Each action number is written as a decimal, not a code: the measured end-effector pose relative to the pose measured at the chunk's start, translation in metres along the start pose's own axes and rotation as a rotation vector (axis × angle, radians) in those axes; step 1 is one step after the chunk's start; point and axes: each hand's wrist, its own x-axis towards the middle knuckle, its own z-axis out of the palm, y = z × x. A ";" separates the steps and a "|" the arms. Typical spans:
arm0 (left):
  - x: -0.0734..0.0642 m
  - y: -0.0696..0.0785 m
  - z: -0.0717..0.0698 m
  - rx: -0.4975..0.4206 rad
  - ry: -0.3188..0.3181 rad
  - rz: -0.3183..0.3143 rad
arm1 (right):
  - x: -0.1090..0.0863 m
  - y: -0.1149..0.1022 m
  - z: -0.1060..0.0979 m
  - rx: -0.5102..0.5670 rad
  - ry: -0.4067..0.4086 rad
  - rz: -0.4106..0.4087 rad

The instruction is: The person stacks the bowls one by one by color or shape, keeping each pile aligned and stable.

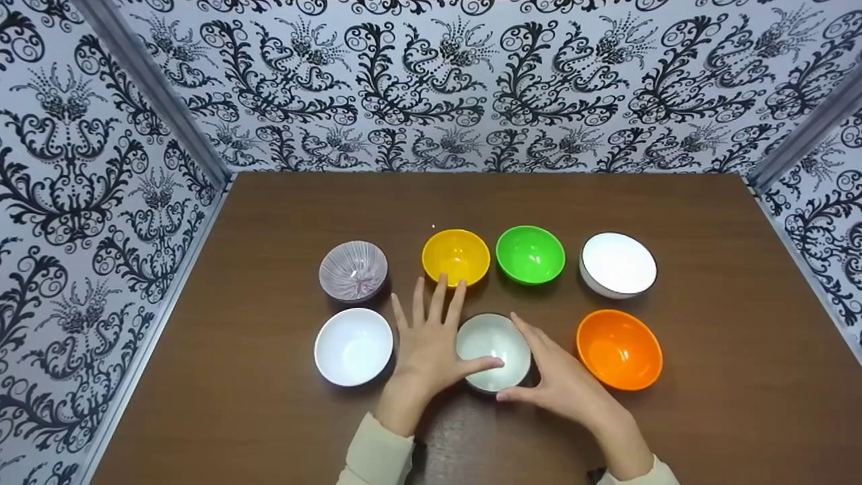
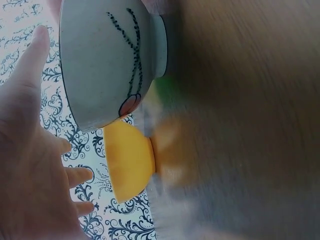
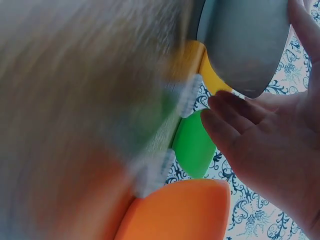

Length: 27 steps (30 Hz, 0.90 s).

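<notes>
A pale grey-green bowl [image 1: 488, 337] stands upright between the two hands; the left wrist view shows a dark dotted pattern and an orange-red spot on its outside. My left hand [image 1: 427, 350] is at its left, fingers spread straight and thumb stretched over the bowl's mouth. On the other side, my right hand [image 1: 569, 380] has straight fingers along the right rim and its thumb by the near rim. Whether either hand touches the bowl I cannot tell. Beyond the left fingertips sits a yellow bowl [image 1: 456, 254]. An orange bowl [image 1: 619, 350] lies right of the right hand.
A plain white bowl [image 1: 353, 347] stands close to the left hand, with a purple-grey striped bowl [image 1: 353, 271] behind it. Farther back are a green bowl [image 1: 531, 254] and a dark-rimmed white bowl [image 1: 617, 265]. Patterned walls [image 1: 431, 87] bound the brown table [image 1: 269, 222].
</notes>
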 end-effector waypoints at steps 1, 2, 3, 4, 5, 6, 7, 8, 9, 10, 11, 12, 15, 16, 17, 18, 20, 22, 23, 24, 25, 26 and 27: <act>0.000 0.000 0.000 -0.001 -0.003 -0.002 | 0.000 0.000 0.000 0.004 -0.005 0.003; 0.000 0.000 -0.001 -0.003 -0.008 -0.004 | 0.000 -0.001 0.000 0.008 -0.008 0.005; 0.000 0.000 -0.001 -0.007 -0.012 -0.006 | 0.001 -0.001 0.000 0.013 -0.011 0.008; 0.000 0.000 -0.002 -0.010 -0.014 -0.008 | 0.001 -0.001 0.000 0.016 -0.012 0.011; 0.000 0.000 -0.002 -0.012 -0.016 -0.009 | 0.001 -0.002 0.000 0.019 -0.014 0.014; 0.000 0.000 -0.002 -0.014 -0.015 -0.009 | 0.001 -0.002 0.000 0.023 -0.017 0.016; -0.001 -0.001 -0.002 -0.015 -0.017 -0.011 | 0.002 -0.003 0.000 0.025 -0.020 0.019; -0.001 -0.001 -0.002 -0.014 -0.018 -0.012 | 0.002 -0.003 0.000 0.030 -0.023 0.023; -0.001 -0.001 -0.002 -0.012 -0.015 -0.012 | 0.001 -0.003 0.000 0.033 -0.027 0.026; -0.001 -0.001 -0.002 -0.009 -0.013 -0.012 | 0.001 -0.003 0.000 0.035 -0.029 0.030; -0.001 -0.001 -0.002 -0.007 -0.012 -0.012 | 0.001 -0.004 0.000 0.036 -0.031 0.033; -0.002 -0.001 -0.002 -0.005 -0.012 -0.012 | 0.001 -0.004 0.000 0.038 -0.033 0.036; -0.002 -0.001 -0.003 0.000 -0.010 -0.010 | 0.001 -0.003 0.000 0.042 -0.031 0.041; -0.003 -0.001 -0.003 0.001 -0.007 -0.009 | 0.001 -0.003 0.000 0.044 -0.030 0.043; -0.003 -0.001 -0.003 0.002 -0.003 -0.007 | 0.001 -0.003 0.000 0.047 -0.030 0.045; -0.004 -0.001 -0.004 0.002 0.002 -0.006 | 0.001 -0.003 0.000 0.050 -0.029 0.047; -0.005 -0.002 -0.004 -0.001 0.019 0.000 | 0.001 -0.002 0.000 0.054 -0.026 0.049; -0.007 -0.003 -0.005 -0.008 0.033 0.001 | 0.001 -0.002 0.001 0.050 -0.020 0.039; -0.008 -0.004 -0.006 -0.010 0.037 -0.001 | 0.001 -0.001 0.001 0.048 -0.016 0.031; -0.008 -0.005 -0.006 -0.014 0.040 -0.003 | 0.001 -0.001 0.002 0.046 -0.012 0.022; -0.009 -0.006 -0.006 -0.020 0.043 -0.005 | 0.001 0.000 0.002 0.045 -0.009 0.017; -0.010 -0.006 -0.007 -0.025 0.043 -0.009 | 0.000 0.000 0.003 0.045 -0.007 0.013; -0.010 -0.007 -0.007 -0.029 0.041 -0.012 | 0.000 0.000 0.003 0.044 -0.007 0.011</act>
